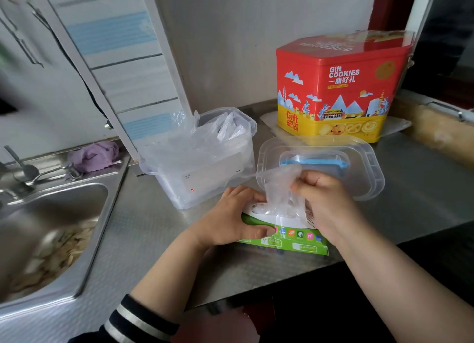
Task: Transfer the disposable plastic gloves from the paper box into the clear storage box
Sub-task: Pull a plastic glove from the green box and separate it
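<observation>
A green and white paper box [295, 241] lies on the steel counter in front of me. My left hand [236, 217] grips its left end, thumb on the front face. My right hand [323, 201] pinches a bunch of clear plastic gloves [278, 186] that rises out of the box's top slot. Behind and to the left stands the clear storage box [205, 186], open, with several crumpled gloves [205, 135] piled in it and spilling over its rim.
The storage box's clear lid [369, 163] with a blue flap lies upside down behind my right hand. A red and yellow cookie tin [338, 86] stands at the back right. A steel sink [51, 230] with scraps is at the left, a purple cloth [95, 155] behind it.
</observation>
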Demonstrator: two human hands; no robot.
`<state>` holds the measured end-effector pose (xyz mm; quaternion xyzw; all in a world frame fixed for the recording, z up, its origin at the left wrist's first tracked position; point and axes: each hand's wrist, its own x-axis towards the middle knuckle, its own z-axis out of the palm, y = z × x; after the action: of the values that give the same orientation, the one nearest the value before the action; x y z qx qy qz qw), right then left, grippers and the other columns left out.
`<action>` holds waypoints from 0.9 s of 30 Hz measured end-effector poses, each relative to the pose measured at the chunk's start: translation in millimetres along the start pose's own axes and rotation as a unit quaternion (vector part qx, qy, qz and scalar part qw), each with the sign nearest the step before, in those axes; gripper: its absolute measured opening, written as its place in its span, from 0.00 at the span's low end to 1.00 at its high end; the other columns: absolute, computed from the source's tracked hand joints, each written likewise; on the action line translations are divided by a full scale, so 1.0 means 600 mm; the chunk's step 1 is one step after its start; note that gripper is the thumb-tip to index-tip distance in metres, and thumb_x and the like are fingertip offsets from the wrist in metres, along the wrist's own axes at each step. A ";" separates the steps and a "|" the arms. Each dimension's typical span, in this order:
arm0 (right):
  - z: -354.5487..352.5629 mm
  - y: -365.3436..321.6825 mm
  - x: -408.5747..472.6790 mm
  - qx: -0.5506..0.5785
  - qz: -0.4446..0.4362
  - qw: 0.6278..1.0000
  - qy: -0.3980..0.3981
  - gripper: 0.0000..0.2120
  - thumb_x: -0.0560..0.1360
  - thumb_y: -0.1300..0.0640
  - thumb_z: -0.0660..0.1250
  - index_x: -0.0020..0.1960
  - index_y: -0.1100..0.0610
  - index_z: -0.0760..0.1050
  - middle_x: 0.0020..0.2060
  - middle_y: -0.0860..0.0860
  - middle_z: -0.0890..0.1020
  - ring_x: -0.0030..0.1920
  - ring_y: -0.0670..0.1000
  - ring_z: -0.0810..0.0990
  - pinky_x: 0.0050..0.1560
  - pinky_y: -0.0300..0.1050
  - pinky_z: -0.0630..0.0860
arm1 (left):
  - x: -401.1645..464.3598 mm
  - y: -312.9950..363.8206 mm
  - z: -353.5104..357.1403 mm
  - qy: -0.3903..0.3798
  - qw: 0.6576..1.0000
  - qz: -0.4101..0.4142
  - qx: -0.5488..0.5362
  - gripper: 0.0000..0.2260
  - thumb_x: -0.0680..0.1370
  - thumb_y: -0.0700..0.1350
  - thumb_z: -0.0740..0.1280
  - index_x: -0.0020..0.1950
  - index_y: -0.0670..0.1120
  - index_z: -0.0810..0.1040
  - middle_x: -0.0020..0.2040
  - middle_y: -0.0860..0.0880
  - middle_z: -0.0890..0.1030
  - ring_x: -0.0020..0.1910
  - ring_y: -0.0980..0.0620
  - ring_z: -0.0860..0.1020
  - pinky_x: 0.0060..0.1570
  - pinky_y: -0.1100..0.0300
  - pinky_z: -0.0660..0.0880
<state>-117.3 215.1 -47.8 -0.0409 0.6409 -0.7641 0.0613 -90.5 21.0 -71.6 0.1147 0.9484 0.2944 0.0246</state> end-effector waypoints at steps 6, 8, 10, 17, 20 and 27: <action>0.002 -0.024 0.028 0.129 0.023 0.991 -0.002 0.06 0.77 0.62 0.66 0.48 0.59 0.82 0.44 0.55 0.84 0.50 0.57 0.82 0.60 0.58 0.75 | -0.004 0.009 0.005 0.016 1.000 0.013 -0.015 0.24 0.61 0.69 0.68 0.54 0.68 0.68 0.56 0.67 0.69 0.63 0.58 0.65 0.63 0.71 0.60; 0.007 -0.032 0.028 0.132 0.009 0.991 -0.018 0.06 0.77 0.60 0.65 0.49 0.58 0.81 0.43 0.53 0.84 0.48 0.53 0.83 0.54 0.53 0.77 | -0.005 0.012 0.005 0.024 1.000 0.011 -0.012 0.24 0.61 0.70 0.68 0.54 0.68 0.68 0.56 0.68 0.68 0.63 0.58 0.65 0.64 0.68 0.61; 0.011 -0.040 0.026 0.132 -0.001 0.991 -0.016 0.06 0.77 0.61 0.65 0.47 0.57 0.81 0.39 0.50 0.84 0.46 0.51 0.83 0.50 0.49 0.76 | -0.007 0.014 0.005 0.024 1.000 0.006 -0.006 0.25 0.60 0.70 0.68 0.54 0.67 0.68 0.55 0.69 0.67 0.63 0.58 0.64 0.65 0.65 0.61; 0.030 -0.122 0.022 0.169 -0.052 0.984 0.009 0.04 0.76 0.59 0.68 0.47 0.58 0.80 0.45 0.55 0.82 0.47 0.53 0.82 0.49 0.44 0.77 | -0.010 0.039 -0.006 -0.004 0.997 -0.034 0.075 0.33 0.64 0.69 0.70 0.66 0.57 0.72 0.63 0.58 0.71 0.67 0.54 0.63 0.70 0.54 0.61; 0.043 -0.155 0.031 0.140 -0.095 0.985 0.034 0.06 0.77 0.59 0.67 0.41 0.55 0.79 0.37 0.49 0.81 0.36 0.43 0.79 0.39 0.32 0.77 | -0.010 0.057 -0.046 0.024 0.995 -0.007 0.098 0.20 0.72 0.59 0.72 0.62 0.53 0.78 0.63 0.54 0.76 0.65 0.55 0.70 0.68 0.55 0.64; 0.064 -0.174 0.050 -0.072 -0.270 0.958 0.062 0.18 0.77 0.53 0.67 0.42 0.69 0.74 0.30 0.56 0.71 0.33 0.49 0.65 0.36 0.44 0.62 | -0.022 0.125 -0.207 0.190 0.918 -0.037 -0.345 0.35 0.81 0.64 0.42 0.50 0.42 0.82 0.50 0.45 0.85 0.50 0.49 0.82 0.54 0.55 0.77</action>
<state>-146.1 191.2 61.0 -0.1699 0.6621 -0.7047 -0.1905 -76.3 8.9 72.9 0.0056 0.7786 0.6183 -0.1076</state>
